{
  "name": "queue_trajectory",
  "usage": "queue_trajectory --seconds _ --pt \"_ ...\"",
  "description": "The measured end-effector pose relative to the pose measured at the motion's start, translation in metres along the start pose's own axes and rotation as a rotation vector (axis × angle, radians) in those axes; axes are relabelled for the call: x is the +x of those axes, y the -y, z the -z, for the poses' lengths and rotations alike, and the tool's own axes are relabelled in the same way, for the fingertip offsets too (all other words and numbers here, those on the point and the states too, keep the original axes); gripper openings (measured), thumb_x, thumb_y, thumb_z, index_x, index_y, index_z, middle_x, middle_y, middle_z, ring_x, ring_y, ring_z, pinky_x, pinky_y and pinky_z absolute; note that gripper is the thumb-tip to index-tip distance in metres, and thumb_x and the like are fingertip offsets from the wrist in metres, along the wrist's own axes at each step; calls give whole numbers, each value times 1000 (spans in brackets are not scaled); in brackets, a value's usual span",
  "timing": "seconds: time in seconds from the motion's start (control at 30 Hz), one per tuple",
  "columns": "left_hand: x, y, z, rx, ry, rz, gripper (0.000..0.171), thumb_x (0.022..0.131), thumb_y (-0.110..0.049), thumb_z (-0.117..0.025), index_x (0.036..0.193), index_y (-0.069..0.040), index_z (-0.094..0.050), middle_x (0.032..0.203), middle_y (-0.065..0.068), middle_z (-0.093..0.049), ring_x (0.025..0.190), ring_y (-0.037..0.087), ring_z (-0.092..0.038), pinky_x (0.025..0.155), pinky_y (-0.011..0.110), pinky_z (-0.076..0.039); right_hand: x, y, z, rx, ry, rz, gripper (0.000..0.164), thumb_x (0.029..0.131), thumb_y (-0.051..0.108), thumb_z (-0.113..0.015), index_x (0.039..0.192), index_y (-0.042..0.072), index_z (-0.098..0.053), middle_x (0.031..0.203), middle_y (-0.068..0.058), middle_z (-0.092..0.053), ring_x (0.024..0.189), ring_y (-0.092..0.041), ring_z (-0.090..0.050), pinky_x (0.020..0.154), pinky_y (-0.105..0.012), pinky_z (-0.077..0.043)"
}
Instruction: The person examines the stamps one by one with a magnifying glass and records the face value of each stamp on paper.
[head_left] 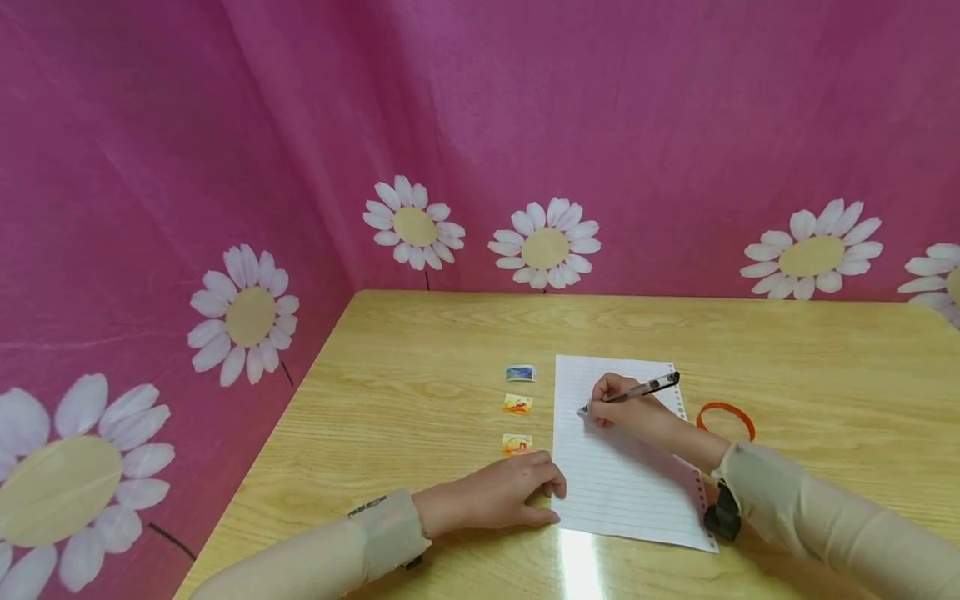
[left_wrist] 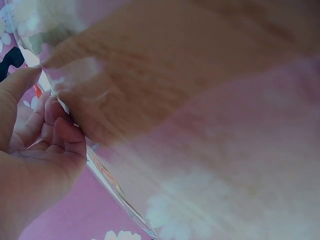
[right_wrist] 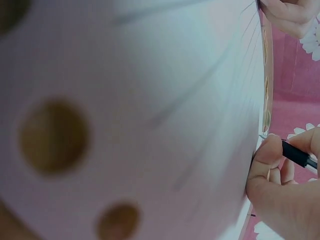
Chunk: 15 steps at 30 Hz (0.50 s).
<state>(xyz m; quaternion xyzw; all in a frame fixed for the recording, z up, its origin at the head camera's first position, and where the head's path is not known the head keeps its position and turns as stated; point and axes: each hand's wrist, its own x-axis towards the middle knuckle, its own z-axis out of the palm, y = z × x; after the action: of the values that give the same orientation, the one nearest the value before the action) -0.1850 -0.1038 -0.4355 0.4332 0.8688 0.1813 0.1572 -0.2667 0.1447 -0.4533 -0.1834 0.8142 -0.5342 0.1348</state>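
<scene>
A sheet of lined paper (head_left: 615, 492) with punched holes down its right edge lies on the wooden table. My right hand (head_left: 626, 412) rests on its upper part and pinches a black pen (head_left: 643, 388), whose tip meets the paper near the left margin. In the right wrist view the pen's dark grip (right_wrist: 296, 153) shows between thumb and fingers. At the sheet's lower left edge my left hand (head_left: 510, 490) rests with loosely bent fingers, thumb and fingertips touching the paper's border. No writing can be made out on the page.
Left of the sheet, three small stamp-like pictures stand in a column: a blue one (head_left: 521, 373), a yellow one (head_left: 517, 404) and another yellow-orange one (head_left: 517, 443) just beyond the left hand. An orange-red ring (head_left: 726, 422) lies right of the paper. A pink flowered curtain (head_left: 637, 125) borders the table.
</scene>
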Motion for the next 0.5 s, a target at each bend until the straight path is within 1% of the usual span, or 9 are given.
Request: queue_trajectory --seconds 0.03,0.07,0.1,0.17,0.2,0.3,0.33,0.43,0.5 --pt "0 0 0 0 0 1 21 93 -29 -67 109 -16 -63 100 -7 -55 86 -2 -46 79 9 -41 1 3 -6 -23 -35 -26 13 86 4 -59 90 -3 -49 75 0 -57 64 -7 -55 60 -21 -48" --pt "0 0 0 -4 1 3 21 93 -29 -67 109 -15 -63 99 -7 -55 86 -2 -46 79 9 -41 1 5 -9 -33 -75 -45 10 85 0 -58 88 -3 -48 72 1 -54 62 -6 -52 58 -20 -45" --pt "0 0 0 -4 1 3 21 93 -29 -68 109 -16 -63 99 -7 -55 86 -2 -46 79 9 -41 -1 9 -10 -47 -69 -37 8 85 -1 -55 87 -3 -48 71 2 -53 62 -5 -51 57 -19 -44" --pt "1 1 0 -6 3 7 21 93 -29 -68 109 -16 -63 99 -8 -54 86 -2 -46 78 9 -41 -2 15 -9 -41 -58 -52 7 85 -2 -55 87 -1 -48 70 4 -52 62 -4 -50 58 -19 -43" --pt "1 1 0 -6 4 9 21 93 -29 -68 108 -16 -63 99 -8 -54 86 -2 -45 78 9 -41 -2 15 -7 -27 -41 -63 8 85 0 -57 88 0 -49 71 4 -53 63 -4 -51 59 -19 -43" --pt "1 1 0 -2 6 11 21 93 -29 -68 109 -16 -63 99 -8 -54 86 -2 -45 78 9 -41 -3 16 -5 -18 -6 -45 9 84 2 -57 87 0 -49 71 4 -53 64 -5 -51 60 -19 -43" --pt "1 1 0 0 7 10 21 93 -29 -68 109 -16 -63 99 -8 -54 86 -2 -45 78 9 -41 -1 14 -4 -10 -10 -55 11 83 3 -59 88 0 -49 70 3 -53 64 -5 -51 60 -19 -43" --pt "1 0 1 3 7 7 21 93 -29 -67 109 -16 -63 99 -8 -54 86 -2 -45 78 9 -41 -3 14 -4 -12 0 -35 11 83 3 -59 88 0 -50 70 3 -53 63 -5 -50 59 -18 -42" --pt "1 0 1 2 9 7 21 93 -29 -67 109 -16 -63 99 -8 -54 86 -2 -45 78 9 -41 -3 13 -4 -13 -2 -41 10 84 3 -58 88 0 -50 69 3 -52 62 -5 -50 58 -18 -41"
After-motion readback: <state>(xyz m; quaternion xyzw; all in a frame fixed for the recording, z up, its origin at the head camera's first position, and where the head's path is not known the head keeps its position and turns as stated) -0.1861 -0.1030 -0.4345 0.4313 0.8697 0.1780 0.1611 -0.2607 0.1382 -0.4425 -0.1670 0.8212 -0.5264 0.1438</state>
